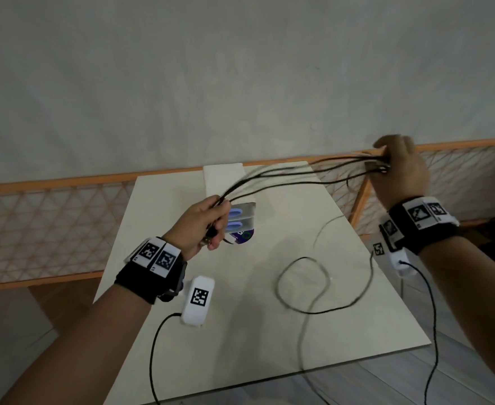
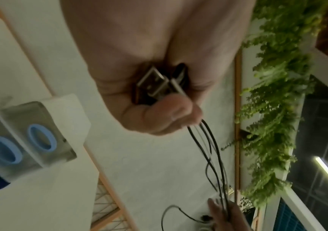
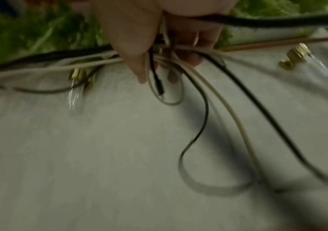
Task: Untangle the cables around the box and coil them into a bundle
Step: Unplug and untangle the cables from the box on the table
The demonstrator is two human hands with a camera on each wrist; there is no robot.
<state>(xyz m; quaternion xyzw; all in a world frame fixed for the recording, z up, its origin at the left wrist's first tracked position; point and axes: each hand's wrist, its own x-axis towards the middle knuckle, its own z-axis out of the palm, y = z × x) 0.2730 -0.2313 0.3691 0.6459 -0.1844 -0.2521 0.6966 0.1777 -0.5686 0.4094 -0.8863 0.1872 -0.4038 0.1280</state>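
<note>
Slack tail of cable (image 1: 301, 283) lies looped on tabletop (image 1: 240, 331), nearest me, running up toward 1 o'clock to R hand. Not yet gathered; some of it hangs off the near edge.

L hand (image 1: 203, 223), mid-tabletop at abt 11 o'clock of that loop, fingers (image 2: 171, 112) curled tight round the plug ends: USB plug (image 2: 153, 83) sticks out of the fist in L wrist view, several strands leave past the fingertips. Firm hold, nothing slipping that I can see.

Box (image 1: 240, 217) sits just beyond L hand, touching nothing of the strands as far as I can tell. Cables look clear of it; unwrapping seems done.

Cable strands (image 1: 293, 173) span from L hand out to 2 o'clock, fairly taut, spread apart not twisted.

R hand (image 1: 398, 168), farthest, over far R corner of tabletop, fingers (image 3: 131, 51) closed over the bunch. R wrist view blurred; black and pale strands pass thru the grip, tails drop below. How tight: cannot tell.

Judgement, step in hand = drawing lengths even before coiling.
- Keep L as anchor; don't let plugs shift.
- R should slide along w/ light grip, not yank, so the loop on tabletop feeds w/o kinking.
- Watch the loop: it crosses itself, could cinch to a knot if pulled fast.
- Then bring R back to L, same loop size each pass.
</note>
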